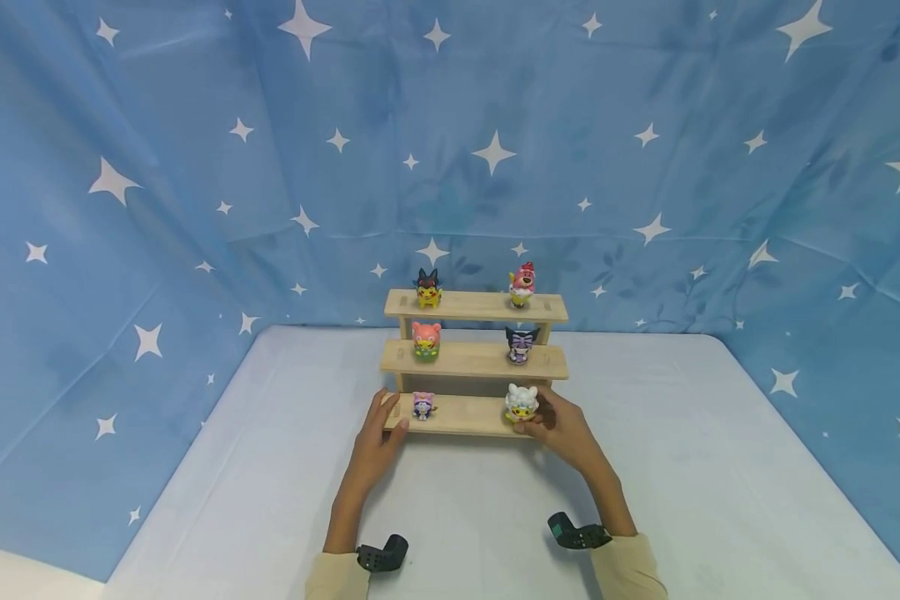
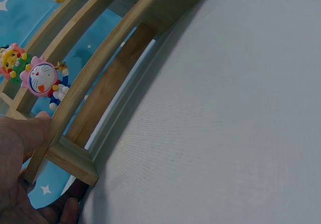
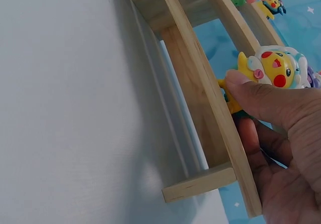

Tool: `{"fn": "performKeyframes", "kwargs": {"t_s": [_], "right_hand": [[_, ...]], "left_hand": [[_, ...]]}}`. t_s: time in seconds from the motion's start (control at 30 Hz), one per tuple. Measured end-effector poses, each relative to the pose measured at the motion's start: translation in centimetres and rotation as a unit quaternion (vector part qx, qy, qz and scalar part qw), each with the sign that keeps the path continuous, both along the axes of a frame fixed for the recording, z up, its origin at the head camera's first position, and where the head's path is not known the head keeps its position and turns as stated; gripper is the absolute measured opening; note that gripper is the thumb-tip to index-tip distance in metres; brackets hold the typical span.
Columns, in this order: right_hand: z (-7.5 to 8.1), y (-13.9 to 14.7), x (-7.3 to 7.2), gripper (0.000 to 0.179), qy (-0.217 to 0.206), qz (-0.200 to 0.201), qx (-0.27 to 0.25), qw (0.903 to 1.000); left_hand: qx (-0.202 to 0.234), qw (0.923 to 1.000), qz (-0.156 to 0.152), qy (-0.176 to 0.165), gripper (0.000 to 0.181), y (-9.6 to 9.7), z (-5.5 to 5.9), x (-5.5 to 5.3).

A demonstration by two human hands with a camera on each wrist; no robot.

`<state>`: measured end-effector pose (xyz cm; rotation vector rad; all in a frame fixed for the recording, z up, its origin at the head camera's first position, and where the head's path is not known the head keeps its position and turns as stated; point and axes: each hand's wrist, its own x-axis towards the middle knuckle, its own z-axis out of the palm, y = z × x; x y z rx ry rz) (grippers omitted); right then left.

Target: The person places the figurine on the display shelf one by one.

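Note:
A three-tier wooden display shelf [image 1: 465, 416] stands on the white table. My left hand [image 1: 376, 446] grips the left end of its bottom tier, thumb at the front edge. Near that thumb stands a small pink-hooded cat figurine [image 2: 41, 77]. At the right end of the same tier, my right hand [image 1: 570, 432] pinches a yellow figurine in a fluffy white hood [image 3: 277, 68] between thumb and fingers. The figurine is upright at the board; its base is partly hidden by my fingers, so I cannot tell whether it bears on the wood.
On the middle tier are a pink-hooded figurine [image 1: 426, 340] and a black-and-purple one [image 1: 521, 345]. The top tier holds a black-eared yellow figurine [image 1: 428, 288] and a pink bear-hooded one [image 1: 522, 286]. Behind hangs a blue star-patterned curtain [image 1: 450, 167]. White cloth covers the table [image 1: 465, 517].

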<state>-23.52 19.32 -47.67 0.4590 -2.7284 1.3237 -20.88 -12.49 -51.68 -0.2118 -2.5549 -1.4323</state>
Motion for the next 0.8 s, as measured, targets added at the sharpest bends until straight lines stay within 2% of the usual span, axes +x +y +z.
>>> {"fn": "performKeyframes", "kwargs": {"t_s": [0.23, 0.43, 0.8], "right_hand": [[-0.21, 0.02, 0.06, 0.053, 0.019, -0.004, -0.001, 0.9998], [-0.42, -0.09, 0.06, 0.051, 0.020, -0.007, -0.009, 0.9997], [-0.48, -0.05, 0.20, 0.052, 0.026, -0.017, 0.006, 0.9995]], "left_hand": [[-0.001, 1.0000, -0.001, -0.002, 0.054, 0.05, 0.15, 0.13], [-0.001, 1.0000, -0.002, 0.007, 0.053, -0.15, 0.15, 0.20], [0.000, 1.0000, -0.004, 0.006, 0.054, 0.01, 0.12, 0.29]]}}
